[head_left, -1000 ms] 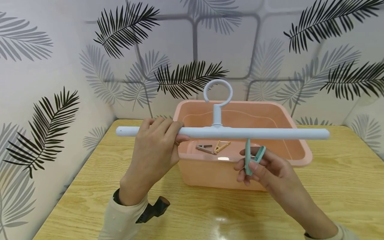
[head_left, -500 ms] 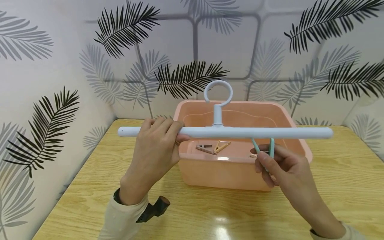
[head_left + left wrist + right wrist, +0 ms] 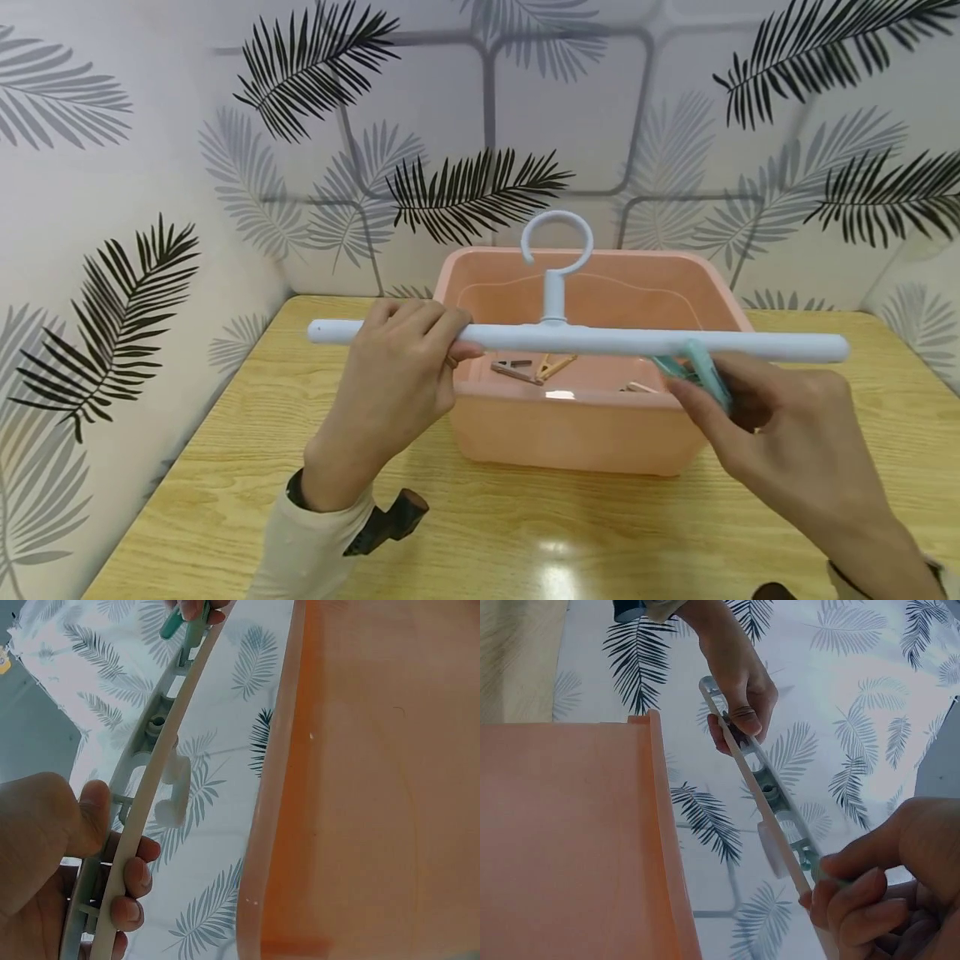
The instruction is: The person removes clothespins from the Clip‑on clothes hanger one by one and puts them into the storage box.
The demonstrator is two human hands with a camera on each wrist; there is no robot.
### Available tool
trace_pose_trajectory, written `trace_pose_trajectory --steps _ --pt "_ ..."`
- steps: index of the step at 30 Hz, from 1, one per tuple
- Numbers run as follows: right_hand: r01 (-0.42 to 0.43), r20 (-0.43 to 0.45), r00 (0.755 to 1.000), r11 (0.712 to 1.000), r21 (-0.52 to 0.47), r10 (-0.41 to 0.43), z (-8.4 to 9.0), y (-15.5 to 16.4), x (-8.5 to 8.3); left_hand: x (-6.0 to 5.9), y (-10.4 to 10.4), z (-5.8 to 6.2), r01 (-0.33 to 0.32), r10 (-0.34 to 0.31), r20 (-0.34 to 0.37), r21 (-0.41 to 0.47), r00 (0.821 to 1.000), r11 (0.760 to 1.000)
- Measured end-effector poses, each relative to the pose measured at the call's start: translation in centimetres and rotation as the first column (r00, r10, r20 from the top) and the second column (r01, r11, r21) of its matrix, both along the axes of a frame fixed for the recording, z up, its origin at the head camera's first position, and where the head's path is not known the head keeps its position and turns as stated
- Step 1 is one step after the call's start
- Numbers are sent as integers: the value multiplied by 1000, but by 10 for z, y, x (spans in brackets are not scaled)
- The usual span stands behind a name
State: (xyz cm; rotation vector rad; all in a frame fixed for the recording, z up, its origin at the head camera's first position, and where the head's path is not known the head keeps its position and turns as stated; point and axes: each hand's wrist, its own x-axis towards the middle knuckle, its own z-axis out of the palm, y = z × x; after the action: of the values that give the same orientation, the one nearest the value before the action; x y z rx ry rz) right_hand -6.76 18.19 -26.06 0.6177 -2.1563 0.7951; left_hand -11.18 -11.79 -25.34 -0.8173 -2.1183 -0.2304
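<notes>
A pale blue plastic hanger (image 3: 600,338) with a round hook is held level above the basin's near side. My left hand (image 3: 401,375) grips its bar left of the hook, thumb and fingers wrapped round it in the left wrist view. My right hand (image 3: 802,442) pinches a green clothespin (image 3: 708,377) at the right half of the bar, its tip overlapping the bar in the head view. In the left wrist view the hollow, ribbed underside of the hanger (image 3: 142,739) shows, with the green clothespin (image 3: 196,630) at its far end. The right fingers partly hide the clothespin.
A pink basin (image 3: 570,433) stands on the wood-grain table (image 3: 465,533) behind the hands. Inside it lie a brown clothespin (image 3: 517,375), a yellow clothespin (image 3: 553,368) and a pale clothespin (image 3: 637,387). A leaf-patterned wall (image 3: 555,100) rises behind the table.
My right hand has moved right along the bar and turned the green clothespin, bringing it up against the bar. The hanger has shifted slightly right and its right end dips a little.
</notes>
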Motion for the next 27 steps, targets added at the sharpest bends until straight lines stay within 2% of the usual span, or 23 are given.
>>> trace_pose_trajectory --steps 5,11,15,22,27 --pt "40 -73 997 997 72 -35 4 11 -1 2 -9 3 -36 36 -23 20 999 999" --pt "-79 -12 997 995 67 80 5 13 2 2 -8 4 -5 6 -28 41 1000 999" --pt "-91 46 995 992 90 88 6 16 4 1 -7 2 -20 21 -38 41 999 999" --pt "-199 67 979 972 123 192 2 36 2 -2 -7 2 -28 29 -44 33 999 999" --pt "-135 110 987 979 154 119 4 54 -2 -1 -7 2 -24 26 -35 36 999 999"
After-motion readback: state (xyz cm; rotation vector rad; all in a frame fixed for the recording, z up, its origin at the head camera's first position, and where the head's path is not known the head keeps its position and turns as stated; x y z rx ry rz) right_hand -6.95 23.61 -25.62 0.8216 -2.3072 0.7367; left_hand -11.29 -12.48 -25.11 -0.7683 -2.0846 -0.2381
